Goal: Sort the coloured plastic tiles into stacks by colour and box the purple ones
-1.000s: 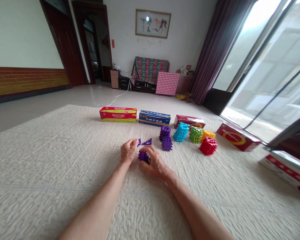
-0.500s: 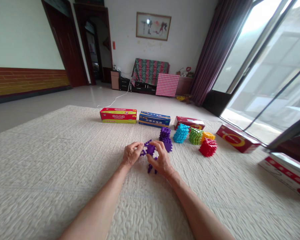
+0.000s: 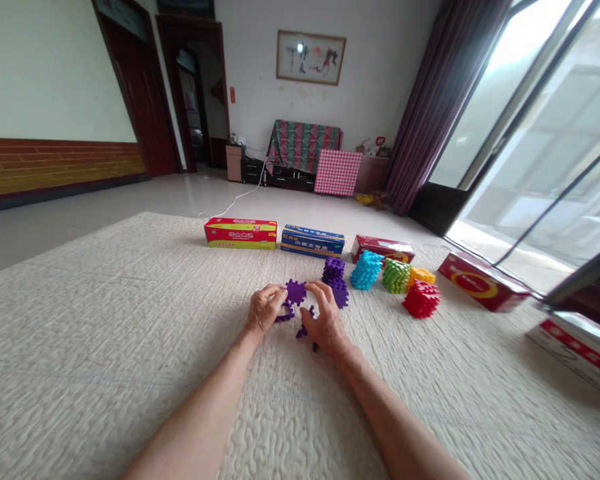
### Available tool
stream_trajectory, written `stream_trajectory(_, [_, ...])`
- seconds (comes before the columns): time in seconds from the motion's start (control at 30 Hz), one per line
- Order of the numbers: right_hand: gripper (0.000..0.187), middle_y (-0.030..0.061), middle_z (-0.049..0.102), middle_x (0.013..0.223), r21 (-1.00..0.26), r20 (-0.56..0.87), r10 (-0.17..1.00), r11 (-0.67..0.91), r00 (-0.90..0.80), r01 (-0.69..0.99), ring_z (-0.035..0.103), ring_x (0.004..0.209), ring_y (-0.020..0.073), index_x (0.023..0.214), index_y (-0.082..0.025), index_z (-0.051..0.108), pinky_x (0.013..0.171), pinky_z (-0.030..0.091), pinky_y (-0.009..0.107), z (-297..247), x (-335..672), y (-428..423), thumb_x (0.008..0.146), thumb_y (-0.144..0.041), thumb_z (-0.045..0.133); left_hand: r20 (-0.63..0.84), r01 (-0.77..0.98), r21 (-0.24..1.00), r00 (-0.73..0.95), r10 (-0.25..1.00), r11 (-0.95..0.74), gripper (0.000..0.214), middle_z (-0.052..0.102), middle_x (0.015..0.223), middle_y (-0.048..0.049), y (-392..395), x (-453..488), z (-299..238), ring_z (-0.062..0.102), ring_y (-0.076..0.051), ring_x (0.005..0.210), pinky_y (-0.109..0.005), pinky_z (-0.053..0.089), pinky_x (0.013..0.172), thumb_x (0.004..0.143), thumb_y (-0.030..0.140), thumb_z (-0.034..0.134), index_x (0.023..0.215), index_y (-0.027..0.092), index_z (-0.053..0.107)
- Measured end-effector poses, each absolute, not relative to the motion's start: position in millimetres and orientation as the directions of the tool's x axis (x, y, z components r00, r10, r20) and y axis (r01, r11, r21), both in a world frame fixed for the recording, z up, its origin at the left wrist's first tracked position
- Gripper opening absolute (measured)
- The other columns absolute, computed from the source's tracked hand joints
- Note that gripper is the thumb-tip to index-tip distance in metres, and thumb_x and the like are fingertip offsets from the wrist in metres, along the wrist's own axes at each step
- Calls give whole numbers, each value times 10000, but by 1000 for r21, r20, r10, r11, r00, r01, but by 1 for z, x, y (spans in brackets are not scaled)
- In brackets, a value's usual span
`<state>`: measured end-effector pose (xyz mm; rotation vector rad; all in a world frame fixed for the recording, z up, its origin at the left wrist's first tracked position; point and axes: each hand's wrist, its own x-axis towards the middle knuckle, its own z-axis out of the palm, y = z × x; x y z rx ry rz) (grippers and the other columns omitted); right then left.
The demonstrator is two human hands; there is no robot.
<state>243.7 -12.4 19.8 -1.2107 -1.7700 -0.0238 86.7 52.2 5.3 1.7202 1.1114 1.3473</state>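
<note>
My left hand [image 3: 266, 307] is closed, its thumb and forefinger pinching the left edge of a flat purple toothed building tile [image 3: 295, 293]. Curved with thumb and fingers apart, my right hand [image 3: 326, 316] has its fingertips at the tile's right edge; whether they touch it I cannot tell. Below the tile, near my left fingers, is a purple toothed frame piece [image 3: 285, 312]. More purple pieces [image 3: 302, 331] lie by my right thumb, partly hidden by that hand. Just beyond my right hand stand stacked purple tiles [image 3: 334, 269], with another purple stack [image 3: 340, 295] in front.
Blue [image 3: 366, 270], green [image 3: 396, 276], yellow [image 3: 422, 277] and red [image 3: 422, 299] tile stacks stand to the right. A red-and-yellow box [image 3: 241, 234], a blue box [image 3: 313, 241] and several red boxes [image 3: 482, 281] line the far and right sides of the quilted mat [image 3: 130, 320].
The purple tile has turned to show its flat face towards me. My right fingers have loosened from around it, while my left hand keeps its pinch. The view has shifted slightly.
</note>
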Motion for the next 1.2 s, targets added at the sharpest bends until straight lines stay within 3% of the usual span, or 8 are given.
stream_trajectory(0.23, [320,90,527,1183,-349,737,665,526,-119,775,496,1126,228,1069,-239,560,963,447,432,26,245,-14,790,-88,521,369,191,901,140,919,-391,260,723,904,-43,48,86,11,646,-192,907,-275,475,828,753,339,512,605,190,665])
stream_trajectory(0.37, [179,74,581,1101,-311,733,653,571,-191,760,535,1057,217,971,-242,609,924,464,409,29,243,-17,848,-153,515,356,188,903,175,918,-386,299,724,870,-40,46,84,13,653,-179,844,-263,484,789,799,364,474,700,186,694])
stream_trajectory(0.6, [117,15,642,763,-633,652,751,466,102,618,609,658,144,905,-196,620,652,526,287,23,244,-11,839,-263,552,381,208,890,149,912,-406,411,732,873,-56,44,82,17,654,-193,883,-285,476,839,870,447,403,828,181,713])
stream_trajectory(0.8, [218,19,664,771,-775,543,820,408,180,482,630,633,140,978,-180,602,609,539,275,15,246,-5,824,-326,552,412,154,881,218,885,-448,231,722,933,-49,48,87,10,644,-197,945,-295,480,877,754,326,548,803,182,722])
stream_trajectory(0.9, [337,81,639,1027,-697,605,784,438,139,568,640,782,168,1135,-194,538,670,550,319,16,247,-7,805,-256,558,409,166,877,235,882,-451,226,719,963,-48,50,88,7,637,-197,975,-306,464,912,763,309,536,775,186,725])
stream_trajectory(1.0, [485,127,504,1281,-479,697,716,496,-29,724,528,1125,249,1232,-217,482,895,489,429,21,246,-13,763,-205,604,389,172,885,240,890,-433,240,714,985,-46,50,88,8,637,-186,971,-282,467,897,776,325,521,774,191,720])
stream_trajectory(1.1, [490,116,519,1248,-320,672,715,515,-192,795,464,1188,278,1214,-230,500,979,409,471,26,243,-18,745,-207,637,377,173,887,262,888,-428,243,710,983,-47,48,87,11,641,-178,941,-263,479,856,781,330,512,758,190,709])
stream_trajectory(1.2, [435,105,541,1199,-300,647,732,499,-211,813,494,1134,269,1180,-237,515,947,421,458,28,241,-20,759,-210,623,401,156,878,274,874,-452,247,708,970,-50,47,87,13,640,-179,947,-266,476,863,789,333,513,748,187,707])
